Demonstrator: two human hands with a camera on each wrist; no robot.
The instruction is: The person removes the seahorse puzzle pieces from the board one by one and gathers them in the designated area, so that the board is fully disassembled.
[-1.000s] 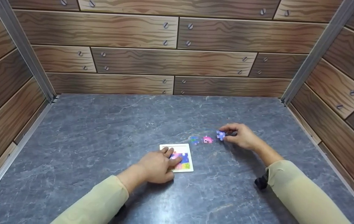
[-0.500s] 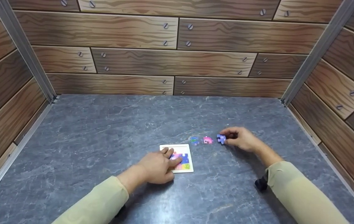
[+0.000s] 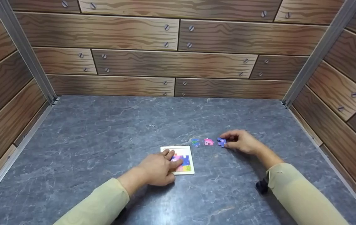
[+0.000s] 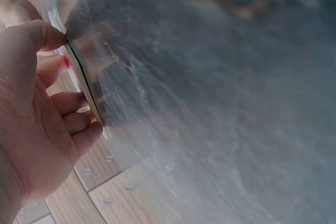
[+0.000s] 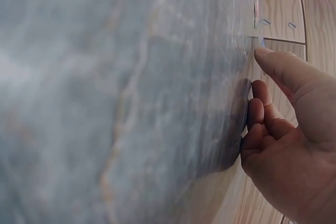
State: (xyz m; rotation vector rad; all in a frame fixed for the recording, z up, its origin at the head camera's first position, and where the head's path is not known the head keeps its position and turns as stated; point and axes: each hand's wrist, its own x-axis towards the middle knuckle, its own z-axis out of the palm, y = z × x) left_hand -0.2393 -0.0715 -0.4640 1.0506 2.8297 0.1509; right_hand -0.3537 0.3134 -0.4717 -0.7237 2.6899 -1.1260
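Note:
A small white-framed jigsaw board (image 3: 182, 149), partly filled with pink, blue and yellow-green pieces, lies in the middle of the table. My left hand (image 3: 157, 168) rests on its left side with spread fingers, covering part of the picture. In the left wrist view the thumb touches the edge of the board (image 4: 84, 80). To the right, my right hand (image 3: 243, 142) pinches a purple-blue puzzle piece (image 3: 221, 142) between thumb and fingers, close over the table. A pink piece (image 3: 208, 142) and a blue-green piece (image 3: 195, 142) lie in a row to its left.
The tabletop (image 3: 118, 122) is dark grey with a marbled pattern. Wood-plank-patterned walls (image 3: 178, 62) enclose the back and both sides, with grey metal posts (image 3: 315, 51) in the corners. A black object (image 3: 262, 185) sits under the right cuff.
My right hand has come down slightly with the purple-blue puzzle piece, which now lines up with the two loose pieces. My left hand stays in place on the board.

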